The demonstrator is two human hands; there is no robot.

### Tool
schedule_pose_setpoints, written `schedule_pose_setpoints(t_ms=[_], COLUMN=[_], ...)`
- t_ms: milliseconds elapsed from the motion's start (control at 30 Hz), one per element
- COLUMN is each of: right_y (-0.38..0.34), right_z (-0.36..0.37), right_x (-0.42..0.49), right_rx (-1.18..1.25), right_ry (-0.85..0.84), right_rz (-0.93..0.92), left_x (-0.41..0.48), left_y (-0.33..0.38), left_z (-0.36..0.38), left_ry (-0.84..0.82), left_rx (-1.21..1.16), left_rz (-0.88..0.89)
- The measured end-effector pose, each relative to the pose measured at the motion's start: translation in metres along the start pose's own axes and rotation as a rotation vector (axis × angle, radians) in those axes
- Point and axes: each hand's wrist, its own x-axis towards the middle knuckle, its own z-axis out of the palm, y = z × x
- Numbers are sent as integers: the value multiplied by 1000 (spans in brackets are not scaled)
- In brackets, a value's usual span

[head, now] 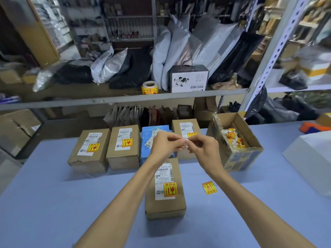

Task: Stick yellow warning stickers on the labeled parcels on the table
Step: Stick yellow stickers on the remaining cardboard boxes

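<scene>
My left hand (165,144) and my right hand (202,149) meet above the blue table (53,203), both pinching a small white slip of sticker backing (185,142) between the fingertips. Below them lies a brown labeled parcel (165,204) with a yellow warning sticker (170,189) on its label. A back row holds two brown parcels (89,151) (123,146) with yellow stickers, a blue parcel (148,149) partly hidden by my hands, and another brown parcel (186,129) with a sticker. A loose yellow sticker (209,187) lies on the table to the right.
An open cardboard box (238,158) with several cut stickers stands at the right. A white box (311,158) sits at the far right edge. A sticker roll (150,87) and a printed carton (189,78) rest on the shelf behind, among mailer bags.
</scene>
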Motion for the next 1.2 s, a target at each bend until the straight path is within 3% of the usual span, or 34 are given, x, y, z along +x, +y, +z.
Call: schedule_pose_setpoints(t_ms=[167,300,567,700,867,1033,1200], right_y=[-4,2,18,30,58,84,108], right_z=[-18,-27,-53,-73,-101,-137,-150], right_x=[9,7,1,-1,9,43,82], right_rx=[65,48,255,219,10,-335,-603], right_ry=[154,95,5,21,22,53,34], right_rz=[24,-2,94,131,202,186,181], left_x=[11,18,25,32,46,80,111], left_y=[10,16,22,21,21,35,33], left_z=[13,18,54,75,109,142,152], left_ry=[-41,-75,-39,-163,-291,-264,-300], left_rx=[6,22,210,165,155,714,884], left_rz=[20,38,64,18,-49,152,123])
